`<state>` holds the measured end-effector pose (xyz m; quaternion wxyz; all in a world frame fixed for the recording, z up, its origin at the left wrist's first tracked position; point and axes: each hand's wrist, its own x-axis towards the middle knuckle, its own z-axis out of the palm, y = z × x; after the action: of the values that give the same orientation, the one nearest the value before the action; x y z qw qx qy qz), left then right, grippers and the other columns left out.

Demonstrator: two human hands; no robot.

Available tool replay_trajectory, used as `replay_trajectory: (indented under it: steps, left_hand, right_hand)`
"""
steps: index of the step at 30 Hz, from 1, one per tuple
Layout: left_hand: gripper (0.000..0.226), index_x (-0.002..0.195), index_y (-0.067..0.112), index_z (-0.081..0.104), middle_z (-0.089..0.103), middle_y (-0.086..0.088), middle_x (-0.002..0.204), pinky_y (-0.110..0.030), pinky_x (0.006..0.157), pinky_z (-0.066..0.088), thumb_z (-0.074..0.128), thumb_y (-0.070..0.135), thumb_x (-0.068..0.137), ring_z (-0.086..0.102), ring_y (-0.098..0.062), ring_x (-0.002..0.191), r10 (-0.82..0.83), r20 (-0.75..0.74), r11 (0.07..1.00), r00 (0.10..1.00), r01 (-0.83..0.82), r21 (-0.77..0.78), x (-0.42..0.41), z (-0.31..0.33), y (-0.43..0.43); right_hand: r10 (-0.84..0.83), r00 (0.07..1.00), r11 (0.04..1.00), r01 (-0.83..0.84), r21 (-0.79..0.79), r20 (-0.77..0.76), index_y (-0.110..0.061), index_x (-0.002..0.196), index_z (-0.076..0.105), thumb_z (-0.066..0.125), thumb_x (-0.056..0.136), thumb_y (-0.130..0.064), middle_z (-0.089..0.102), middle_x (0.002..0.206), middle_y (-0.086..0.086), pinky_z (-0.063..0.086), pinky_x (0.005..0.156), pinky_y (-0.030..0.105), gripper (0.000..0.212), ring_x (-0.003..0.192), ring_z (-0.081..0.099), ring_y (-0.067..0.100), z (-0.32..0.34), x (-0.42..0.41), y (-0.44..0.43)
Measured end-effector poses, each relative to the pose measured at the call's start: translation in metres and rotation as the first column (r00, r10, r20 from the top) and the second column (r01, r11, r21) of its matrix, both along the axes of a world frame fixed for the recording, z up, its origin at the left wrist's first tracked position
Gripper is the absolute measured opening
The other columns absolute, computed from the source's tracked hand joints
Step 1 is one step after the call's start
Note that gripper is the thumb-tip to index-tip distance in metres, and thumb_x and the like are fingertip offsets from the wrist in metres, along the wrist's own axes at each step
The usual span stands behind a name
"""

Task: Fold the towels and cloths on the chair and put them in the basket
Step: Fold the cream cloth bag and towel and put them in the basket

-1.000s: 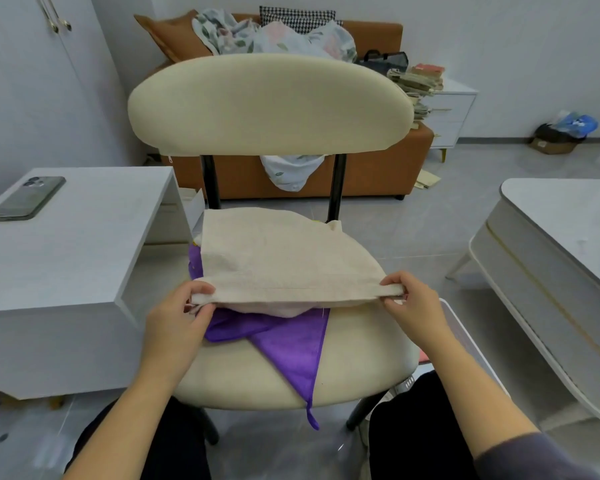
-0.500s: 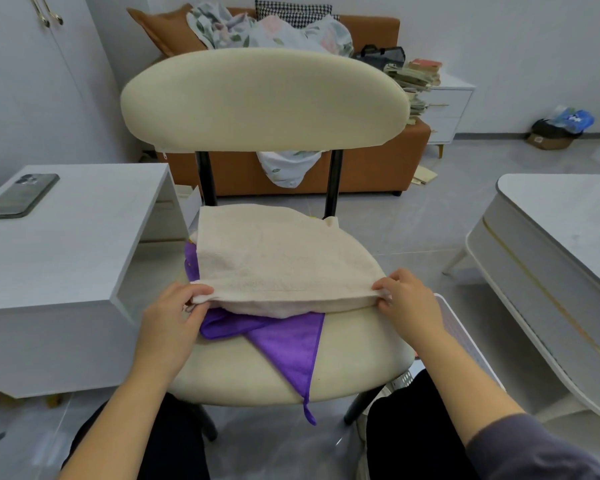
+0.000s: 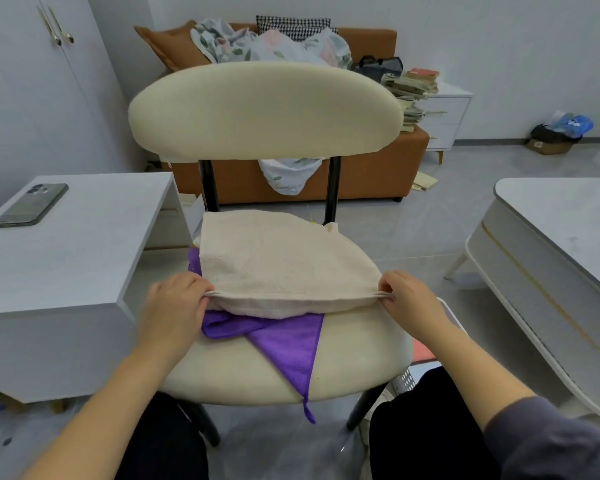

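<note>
L hand (image 3: 174, 306) & R hand (image 3: 411, 299) each pinched a near corner of the folded beige towel (image 3: 284, 265), fingers curled on its doubled edge; both grips clenched on cloth. The towel stretched flat btw the grips, on the chair seat (image 3: 357, 358). A purple cloth (image 3: 288, 344) lay under it, just below the grips, corner hanging off the seat. A white basket (image 3: 405, 380) sat below the R grip, mostly hidden.
</note>
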<state>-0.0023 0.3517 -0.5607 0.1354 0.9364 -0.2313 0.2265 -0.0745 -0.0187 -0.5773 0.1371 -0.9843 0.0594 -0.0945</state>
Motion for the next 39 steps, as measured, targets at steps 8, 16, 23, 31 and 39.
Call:
replay_trajectory:
  steps: [8,16,23,31,39]
  left_hand:
    - [0.034,0.075,0.016,0.066,0.067,-0.001,0.069,-0.031,0.06,0.034,0.036,0.029,0.079,0.063,-0.028,0.061,-0.157,0.199,0.968,0.967,0.111,0.226,0.043,0.105,0.005]
    - [0.017,0.069,0.013,0.059,0.058,-0.006,0.052,-0.028,0.053,0.031,0.073,0.008,0.076,0.046,-0.029,0.041,-0.117,0.306,0.957,0.945,0.024,0.29,0.06,0.208,-0.002]
    - [0.014,0.094,0.016,0.058,0.066,-0.008,0.085,-0.029,0.06,0.025,0.047,0.024,0.097,0.047,-0.024,0.066,0.032,0.368,0.964,0.929,-0.126,0.235,0.068,0.279,-0.01]
    - [0.012,0.101,0.01,0.056,0.057,-0.007,0.092,-0.03,0.069,0.037,0.046,0.015,0.098,0.051,-0.022,0.088,-0.084,0.122,0.883,0.989,0.13,-0.452,0.07,0.332,-0.002]
    - [0.002,0.092,0.02,0.057,0.062,-0.011,0.101,-0.046,0.087,0.053,0.056,0.022,0.093,0.06,-0.032,0.101,-0.323,-0.192,0.57,0.927,0.029,-0.821,0.066,0.308,0.002]
  right_hand:
    - [0.127,0.992,0.962,-0.116,-0.247,0.028,-0.02,0.093,0.065,0.059,0.088,-0.024,0.06,0.092,-0.002,0.048,0.065,0.032,0.008,0.079,0.055,0.019,0.11,0.026,-0.012]
    - [0.187,0.976,0.828,-0.094,-0.552,0.115,-0.019,0.089,0.047,0.052,0.092,-0.028,0.058,0.08,-0.003,0.047,0.054,0.026,0.01,0.066,0.055,0.013,0.202,0.042,0.002]
    - [0.163,0.932,0.856,0.029,-0.516,0.323,-0.015,0.091,0.042,0.046,0.096,-0.019,0.053,0.08,-0.003,0.049,0.055,0.029,0.008,0.065,0.054,0.016,0.264,0.06,0.007]
    - [0.131,0.927,0.965,-0.2,0.167,0.353,-0.023,0.077,0.056,0.054,0.089,-0.008,0.057,0.074,-0.003,0.044,0.063,0.023,0.019,0.069,0.052,0.012,0.333,0.045,-0.005]
    - [0.042,0.932,0.633,-0.304,0.712,0.361,-0.014,0.106,0.061,0.057,0.092,-0.029,0.067,0.103,0.008,0.056,0.086,0.041,0.021,0.098,0.066,0.023,0.306,0.039,-0.009]
